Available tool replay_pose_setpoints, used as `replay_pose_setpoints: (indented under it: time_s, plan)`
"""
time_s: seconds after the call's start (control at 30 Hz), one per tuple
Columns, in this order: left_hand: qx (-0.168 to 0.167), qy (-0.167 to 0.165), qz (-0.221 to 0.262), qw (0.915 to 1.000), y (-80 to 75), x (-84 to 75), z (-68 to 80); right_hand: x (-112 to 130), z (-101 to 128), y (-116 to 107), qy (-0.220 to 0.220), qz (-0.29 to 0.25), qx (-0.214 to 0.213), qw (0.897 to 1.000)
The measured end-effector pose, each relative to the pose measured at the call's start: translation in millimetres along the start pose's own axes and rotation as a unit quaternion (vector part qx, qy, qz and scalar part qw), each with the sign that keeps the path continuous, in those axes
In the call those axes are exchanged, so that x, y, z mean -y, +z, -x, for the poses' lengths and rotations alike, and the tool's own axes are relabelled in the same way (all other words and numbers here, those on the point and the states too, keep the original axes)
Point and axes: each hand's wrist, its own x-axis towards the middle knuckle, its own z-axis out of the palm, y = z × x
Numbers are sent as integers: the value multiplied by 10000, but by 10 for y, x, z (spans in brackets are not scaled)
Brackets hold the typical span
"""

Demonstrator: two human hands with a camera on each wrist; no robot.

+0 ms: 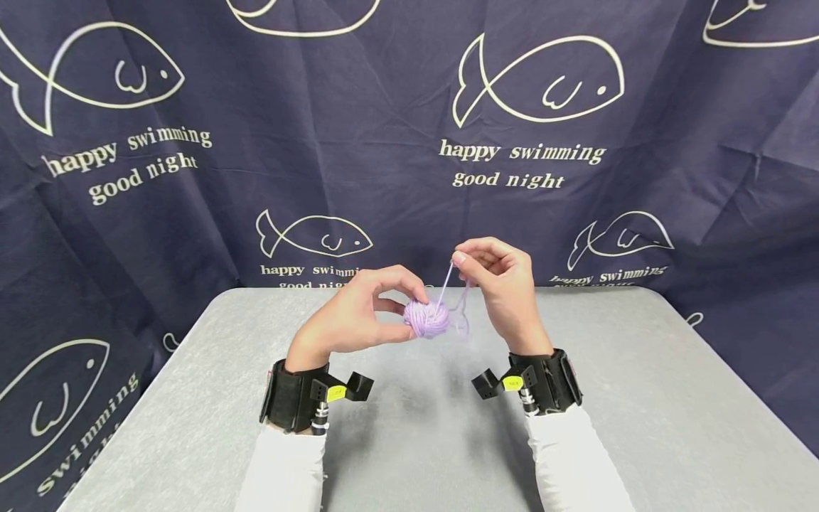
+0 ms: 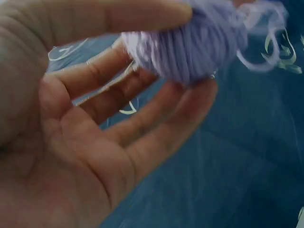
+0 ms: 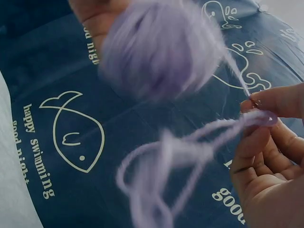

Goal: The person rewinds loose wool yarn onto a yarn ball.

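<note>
A small lilac yarn ball [image 1: 426, 318] is held in the air above the desk's [image 1: 640, 398] far edge, pinched between thumb and fingertips of the left hand [image 1: 358, 313]. The right hand [image 1: 502, 284] pinches the loose strand [image 1: 446, 284] just above it, slack loops hanging, blurred at the wrist. Winding well likely means keeping that strand taut and turning the ball evenly.

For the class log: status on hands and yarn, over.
Left hand holds the yarn ball above the table. Right hand pinches the loose strand. Nothing obstructing.
</note>
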Motion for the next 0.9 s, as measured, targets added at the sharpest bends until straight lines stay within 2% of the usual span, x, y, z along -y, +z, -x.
replay_pose_setpoints:
  time_s: [0.13,0.23,0.4,0.57,0.7,0.8,0.9]
  plan:
    - [105,428,845,9955,-3,-52,2,-18,4,5,93,187,130,9997]
    - [-144,720,1306,9887,8,-73,-9,-44,14,14,180,448,362,9982]
    - [-926,1113,1766,9736,42,-89,-41,-91,34,36,352,808,908,9920]
    - [-1918,1185,2012,9532,78,-106,-69,-95,57,73,468,1077,1403,9831]
    - [-2809,1166,1638,9384,95,-95,-92,-69,69,100,446,1202,1792,9754]
    - [-3325,1087,950,9320,99,-65,-111,-50,73,110,381,1232,1922,9729]
    - [-3611,873,51,9284,103,-27,-116,-26,74,114,321,1189,1926,9735]
